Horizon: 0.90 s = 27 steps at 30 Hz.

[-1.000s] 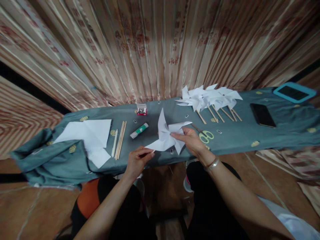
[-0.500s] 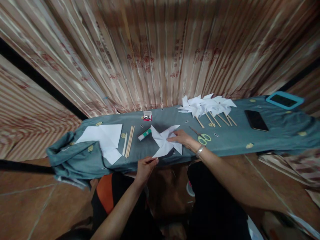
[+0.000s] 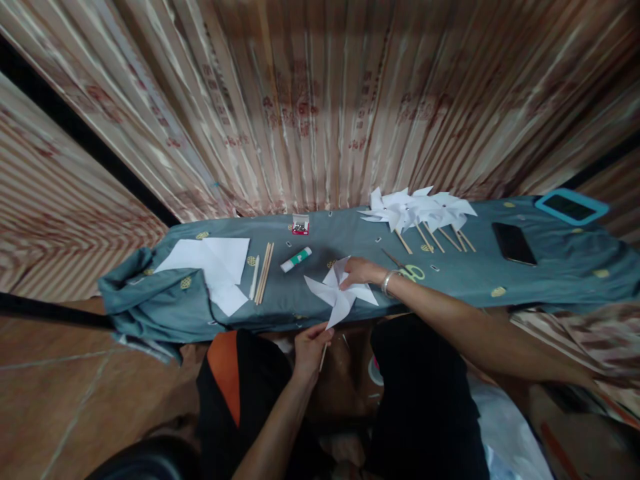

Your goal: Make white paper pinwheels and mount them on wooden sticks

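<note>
Faced pleated beige curtain [image 3: 325, 120], upper frame. At lower centre, pinched pale wooden stick [image 3: 323, 358], slanted up rightward, in left hand [image 3: 309, 343]; up-right of that grip, clamped white paper pinwheel [image 3: 341, 303] near its middle with nearer right hand [image 3: 364, 271].

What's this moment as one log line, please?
left hand: holds wooden stick | right hand: touches paper pinwheel | nearby: glue stick, scissors

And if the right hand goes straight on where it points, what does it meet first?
The right hand would first meet the white pinwheel it touches, then perhaps the glue stick; depth is unclear.
</note>
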Tool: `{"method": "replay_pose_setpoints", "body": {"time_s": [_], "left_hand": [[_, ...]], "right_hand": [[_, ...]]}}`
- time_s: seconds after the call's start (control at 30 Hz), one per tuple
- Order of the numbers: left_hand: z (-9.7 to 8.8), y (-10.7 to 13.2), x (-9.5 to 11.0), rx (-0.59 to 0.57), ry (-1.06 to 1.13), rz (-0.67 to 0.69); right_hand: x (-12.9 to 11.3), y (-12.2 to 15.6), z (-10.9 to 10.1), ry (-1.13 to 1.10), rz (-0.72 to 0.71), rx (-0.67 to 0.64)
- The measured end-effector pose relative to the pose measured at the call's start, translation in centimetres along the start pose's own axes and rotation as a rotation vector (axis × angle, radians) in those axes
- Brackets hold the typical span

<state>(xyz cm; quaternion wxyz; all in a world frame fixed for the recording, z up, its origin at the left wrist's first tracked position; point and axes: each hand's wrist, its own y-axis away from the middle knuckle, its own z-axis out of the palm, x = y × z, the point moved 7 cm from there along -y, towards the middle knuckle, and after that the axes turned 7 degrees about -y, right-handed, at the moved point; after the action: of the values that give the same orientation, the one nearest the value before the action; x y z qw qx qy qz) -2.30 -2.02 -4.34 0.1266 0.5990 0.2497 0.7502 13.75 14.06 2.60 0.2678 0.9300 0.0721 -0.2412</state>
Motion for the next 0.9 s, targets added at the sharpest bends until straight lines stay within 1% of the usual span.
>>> {"method": "replay_pose_setpoints", "body": {"time_s": [0.23, 0.43, 0.67, 0.9], "left_hand": [[0.0, -0.3, -1.1, 0.005, 0.068, -0.04], [0.2, -0.2, -1.1, 0.002, 0.086, -0.054], [0.5, 0.0, -1.1, 0.005, 0.127, -0.102], [0.9, 0.3, -1.3, -0.029, 0.142, -0.146]], "right_hand": [[-0.8, 0.3, 0.0, 0.145, -0.011, -0.039], [-1.4, 0.7, -0.1, 0.214, -0.003, -0.084], [-1.8, -0.1, 0.1, 0.305, 0.031, -0.174], [-2.2, -0.8, 0.3, 0.365, 0.091, -0.23]]}}
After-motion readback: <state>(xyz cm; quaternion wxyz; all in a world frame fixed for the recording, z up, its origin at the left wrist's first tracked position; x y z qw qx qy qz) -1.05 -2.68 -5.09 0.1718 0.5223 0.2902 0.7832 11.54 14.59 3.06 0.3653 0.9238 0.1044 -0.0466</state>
